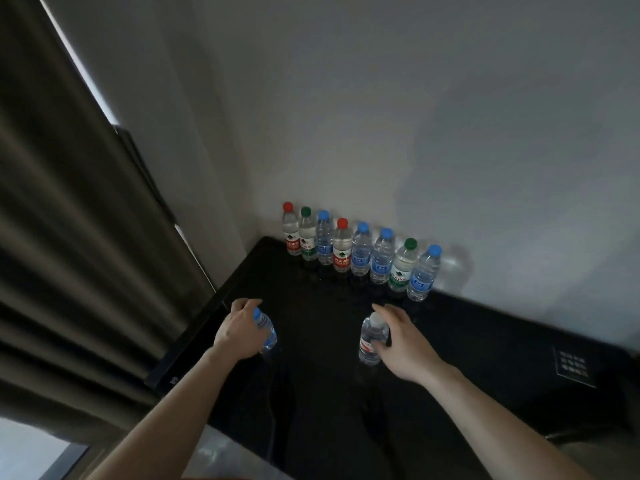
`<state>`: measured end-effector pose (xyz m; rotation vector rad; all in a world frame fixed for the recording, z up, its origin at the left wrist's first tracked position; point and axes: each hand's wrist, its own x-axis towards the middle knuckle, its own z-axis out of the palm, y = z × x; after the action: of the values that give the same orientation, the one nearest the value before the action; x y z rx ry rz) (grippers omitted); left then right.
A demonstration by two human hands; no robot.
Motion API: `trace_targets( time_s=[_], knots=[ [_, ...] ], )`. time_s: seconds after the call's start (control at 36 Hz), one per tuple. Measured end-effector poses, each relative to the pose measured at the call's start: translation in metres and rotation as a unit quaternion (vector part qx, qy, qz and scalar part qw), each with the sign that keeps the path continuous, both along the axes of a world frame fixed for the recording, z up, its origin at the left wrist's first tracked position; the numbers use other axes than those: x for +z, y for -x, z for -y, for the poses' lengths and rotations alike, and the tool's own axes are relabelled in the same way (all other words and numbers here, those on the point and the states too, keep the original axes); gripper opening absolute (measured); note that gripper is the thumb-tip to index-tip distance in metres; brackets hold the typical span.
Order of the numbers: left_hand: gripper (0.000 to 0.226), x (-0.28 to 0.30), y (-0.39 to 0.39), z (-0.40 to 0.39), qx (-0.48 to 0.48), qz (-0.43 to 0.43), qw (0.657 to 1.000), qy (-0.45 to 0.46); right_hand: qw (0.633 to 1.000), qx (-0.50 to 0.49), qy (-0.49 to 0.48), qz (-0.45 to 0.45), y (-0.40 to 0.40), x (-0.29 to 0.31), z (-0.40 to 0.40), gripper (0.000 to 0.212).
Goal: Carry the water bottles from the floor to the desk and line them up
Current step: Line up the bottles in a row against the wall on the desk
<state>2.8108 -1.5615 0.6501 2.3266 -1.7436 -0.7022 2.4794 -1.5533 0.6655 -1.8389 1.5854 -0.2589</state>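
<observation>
Several water bottles (360, 251) with red, green and blue caps stand in a row along the wall at the back of the black desk (311, 393). My left hand (239, 329) grips a blue-capped bottle (267, 332), tilted, over the desk's left part. My right hand (403, 341) holds a white-capped bottle with a red label (371, 339) upright near the desk's middle, in front of the row.
A dark curtain (69, 237) hangs at the left beside the desk edge. A white wall stands behind the bottles. A panel with a grid of small keys (573, 367) is set in the desk at the right.
</observation>
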Motion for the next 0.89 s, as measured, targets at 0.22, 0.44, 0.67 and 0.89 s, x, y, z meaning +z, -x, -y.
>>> trace_targets(
  time_s=[0.22,0.44,0.67,0.89],
  knots=[
    [0.057,-0.024,-0.014,0.026,-0.069,0.013,0.996,-0.056,0.995,-0.031,-0.009,-0.091,-0.016,-0.022,0.019,0.061],
    [0.052,-0.046,-0.025,0.025,-0.034,-0.001,0.998,-0.044,0.987,-0.093,0.02,-0.13,-0.017,-0.02,0.013,0.017],
    [0.016,-0.046,-0.014,0.008,-0.031,-0.075,0.996,0.039,0.986,-0.112,0.026,-0.121,0.009,-0.024,-0.02,0.014],
    [0.012,-0.032,0.026,-0.017,-0.1,-0.134,0.984,0.055,0.982,-0.168,0.003,-0.09,0.063,-0.028,-0.075,0.017]
  ],
)
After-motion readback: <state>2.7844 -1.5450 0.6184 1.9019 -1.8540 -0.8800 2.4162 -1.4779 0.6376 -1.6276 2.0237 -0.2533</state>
